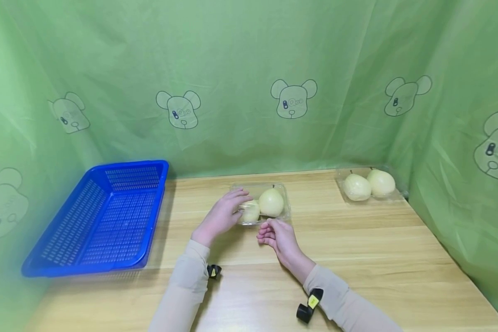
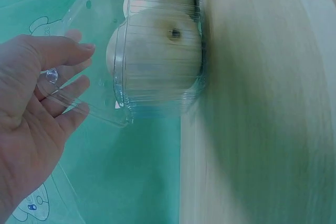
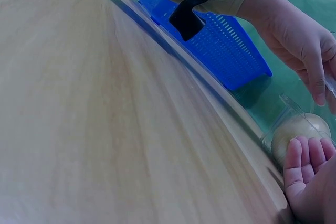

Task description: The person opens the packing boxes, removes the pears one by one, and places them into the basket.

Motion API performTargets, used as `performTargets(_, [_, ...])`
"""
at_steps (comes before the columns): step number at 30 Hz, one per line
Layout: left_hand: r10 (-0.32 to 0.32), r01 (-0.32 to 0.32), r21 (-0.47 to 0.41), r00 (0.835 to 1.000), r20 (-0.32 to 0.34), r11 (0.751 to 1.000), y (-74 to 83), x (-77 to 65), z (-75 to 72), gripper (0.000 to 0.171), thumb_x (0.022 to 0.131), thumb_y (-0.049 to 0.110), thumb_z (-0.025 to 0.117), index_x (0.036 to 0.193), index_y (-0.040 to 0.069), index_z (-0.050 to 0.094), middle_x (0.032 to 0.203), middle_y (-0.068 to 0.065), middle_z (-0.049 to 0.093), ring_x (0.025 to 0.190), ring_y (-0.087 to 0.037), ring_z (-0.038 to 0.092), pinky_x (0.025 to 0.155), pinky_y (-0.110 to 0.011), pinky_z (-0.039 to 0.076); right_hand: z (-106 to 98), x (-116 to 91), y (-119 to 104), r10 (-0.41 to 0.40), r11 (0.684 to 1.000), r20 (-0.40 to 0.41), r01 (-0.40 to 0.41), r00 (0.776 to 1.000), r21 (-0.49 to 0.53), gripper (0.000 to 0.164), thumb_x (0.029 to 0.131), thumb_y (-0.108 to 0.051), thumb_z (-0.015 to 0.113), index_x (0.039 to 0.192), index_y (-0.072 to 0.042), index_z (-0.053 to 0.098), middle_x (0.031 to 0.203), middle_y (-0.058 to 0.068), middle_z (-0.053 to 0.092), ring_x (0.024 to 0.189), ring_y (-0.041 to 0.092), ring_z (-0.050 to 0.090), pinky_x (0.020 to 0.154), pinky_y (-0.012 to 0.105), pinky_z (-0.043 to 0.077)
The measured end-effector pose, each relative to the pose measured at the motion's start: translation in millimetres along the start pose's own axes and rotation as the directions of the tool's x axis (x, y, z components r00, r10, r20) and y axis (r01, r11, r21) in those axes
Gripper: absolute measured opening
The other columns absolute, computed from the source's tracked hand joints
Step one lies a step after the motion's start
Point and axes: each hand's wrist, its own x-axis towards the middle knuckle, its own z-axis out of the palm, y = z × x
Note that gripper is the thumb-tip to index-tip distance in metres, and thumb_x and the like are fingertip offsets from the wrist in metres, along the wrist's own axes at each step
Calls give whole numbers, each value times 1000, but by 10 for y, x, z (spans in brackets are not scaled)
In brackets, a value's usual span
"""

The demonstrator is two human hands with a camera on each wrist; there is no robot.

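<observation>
A clear plastic clamshell box with two pale yellow pears stands on the table in front of me. Its transparent lid stands raised at a tilt in the left wrist view. My left hand pinches the lid's edge, the thumb on one side and the fingers showing through the plastic. At the box's front edge is my right hand, thumb and forefinger close together and the other fingers loosely curled. Whether that hand grips the rim I cannot tell.
To the left is a blue perforated plastic basket. A second clear box with two pears sits at the table's back right corner. Green curtains printed with bear heads surround the wooden table.
</observation>
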Motion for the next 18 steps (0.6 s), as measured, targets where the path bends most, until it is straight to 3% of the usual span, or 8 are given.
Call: performTargets(18, [-68,69,-58,997,21,996,38,63,-44,44,88,3,65,131,10,60,143,-10,54,141,-29,40,121,-44,26,10,-3,-1,1,1000,-20,-1,1000,-7,22,96,-9,46,85,1,62,73,6,63,66,19,64,68,32,59])
